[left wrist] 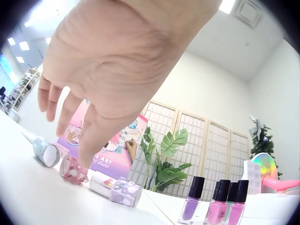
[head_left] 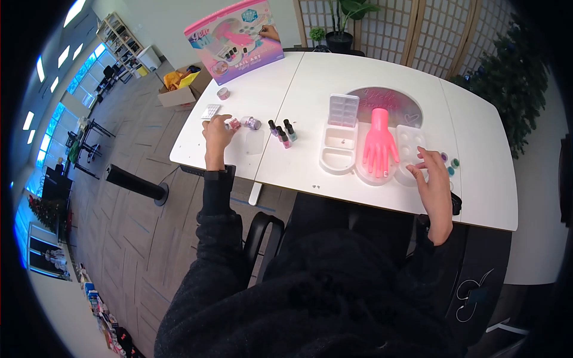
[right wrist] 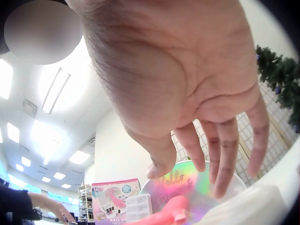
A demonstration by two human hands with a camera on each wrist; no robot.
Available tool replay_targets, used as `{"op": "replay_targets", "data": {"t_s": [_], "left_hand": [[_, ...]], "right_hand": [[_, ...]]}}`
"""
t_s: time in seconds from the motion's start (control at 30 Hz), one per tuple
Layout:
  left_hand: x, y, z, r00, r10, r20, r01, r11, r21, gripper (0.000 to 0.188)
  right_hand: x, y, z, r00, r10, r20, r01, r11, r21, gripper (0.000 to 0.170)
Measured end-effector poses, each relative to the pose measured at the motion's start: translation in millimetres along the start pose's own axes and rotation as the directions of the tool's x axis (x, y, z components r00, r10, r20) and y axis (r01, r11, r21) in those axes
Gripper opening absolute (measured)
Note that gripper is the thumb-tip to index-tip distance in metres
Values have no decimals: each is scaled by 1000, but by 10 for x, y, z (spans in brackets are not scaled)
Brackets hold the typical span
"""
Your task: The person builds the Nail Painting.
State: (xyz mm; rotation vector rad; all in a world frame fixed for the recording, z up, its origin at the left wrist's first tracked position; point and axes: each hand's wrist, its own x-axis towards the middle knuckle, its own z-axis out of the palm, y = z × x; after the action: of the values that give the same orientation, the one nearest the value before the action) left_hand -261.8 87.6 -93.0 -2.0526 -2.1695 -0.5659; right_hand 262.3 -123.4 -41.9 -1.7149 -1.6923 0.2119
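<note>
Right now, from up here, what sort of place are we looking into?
Probably an office or a shared workroom, though I can't be sure: it has rows of ceiling lights, a tall shelf and a long run of windows.

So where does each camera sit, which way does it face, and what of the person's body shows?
Head: on the head, facing forward and down at the table; dark sleeves, torso, left grip and right grip show.
Left wrist: on that wrist, facing across the table toward polish bottles and the box; left palm and left fingers show.
Right wrist: on that wrist, facing the pink model hand and shiny board; right palm, right fingers and left arm show.
Both wrist views share the box.
</note>
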Motion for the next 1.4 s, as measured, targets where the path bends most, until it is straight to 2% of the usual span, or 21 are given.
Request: {"op": "replay_targets", "data": {"t_s": [0.07, 0.1, 0.17, 0.3, 0.43, 0.5, 0.6, 0.73, 0.8, 0.83, 0.9, 0.93, 1.0, 1.1, 1.13, 1.2, 1.23, 1.3, 1.4], "left_hand": [[-75, 43, -49, 995, -95, 17, 94, 994, 47, 66], [-43, -63, 58, 995, -97, 20, 96, 994, 49, 66], [48, -306, 295, 997, 78, 11, -71, 958, -278, 72], [61, -205, 358, 982, 173, 77, -146, 951, -271, 70], [139, -50, 393, 980, 162, 114, -129, 960, -248, 69], [161, 28, 371, 954, 248, 171, -186, 931, -316, 68], [229, 69, 507, 934, 264, 240, -214, 952, -217, 66], [177, 250, 532, 945, 213, 249, -155, 960, -234, 65], [143, 316, 529, 947, 274, 170, -228, 942, -246, 64], [165, 292, 563, 946, 277, 170, -231, 941, -245, 64], [225, 260, 631, 908, 370, 195, -334, 922, -198, 59], [233, 310, 569, 906, 376, 193, -340, 920, -197, 59], [251, 395, 429, 896, 318, 310, -259, 941, -218, 56], [347, 374, 434, 882, 401, 249, -335, 903, -269, 52], [366, 407, 393, 885, 400, 238, -336, 903, -267, 52], [343, 467, 334, 918, 322, 231, -246, 920, -306, 52], [355, 455, 349, 920, 322, 223, -248, 920, -304, 52], [350, 431, 402, 934, 338, 116, -293, 909, -297, 55], [376, 428, 393, 943, 313, 112, -247, 885, -394, 57]], "right_hand": [[4, 45, 18, 999, -38, -8, 38, 999, -39, 47], [2, 43, 27, 999, -38, -4, 37, 999, -37, 47], [5, 15, 42, 1000, -30, 5, 30, 999, -11, 47], [8, 27, 59, 999, -37, 31, 37, 999, 5, 47], [9, 3, 37, 999, -25, 22, 25, 1000, -10, 47], [6, 9, 25, 1000, -23, 17, 23, 1000, -12, 48], [1, 21, 21, 1000, -10, 26, 10, 1000, -17, 48], [2, 31, 34, 1000, -15, 23, 15, 1000, -5, 47], [-3, 34, 34, 1000, -12, 26, 12, 1000, -3, 47], [-7, 28, 31, 999, -27, 18, 28, 1000, -6, 46], [-16, 24, 15, 999, -39, 4, 39, 999, -8, 45], [-19, 20, 2, 999, -45, -6, 45, 999, 0, 43], [-22, 20, -19, 998, -52, -23, 52, 999, 8, 40], [-21, 9, -46, 997, -71, -31, 71, 997, -17, 34], [-26, -10, -52, 999, -46, -25, 46, 999, 5, 32], [-42, -33, -65, 999, -26, -23, 27, 999, 28, 31], [-45, -42, -73, 1000, -17, -20, 17, 999, 28, 31], [-59, -48, -79, 1000, -10, -18, 10, 1000, 30, 31], [-56, -13, -75, 999, -28, -35, 29, 999, 20, 31]]}}
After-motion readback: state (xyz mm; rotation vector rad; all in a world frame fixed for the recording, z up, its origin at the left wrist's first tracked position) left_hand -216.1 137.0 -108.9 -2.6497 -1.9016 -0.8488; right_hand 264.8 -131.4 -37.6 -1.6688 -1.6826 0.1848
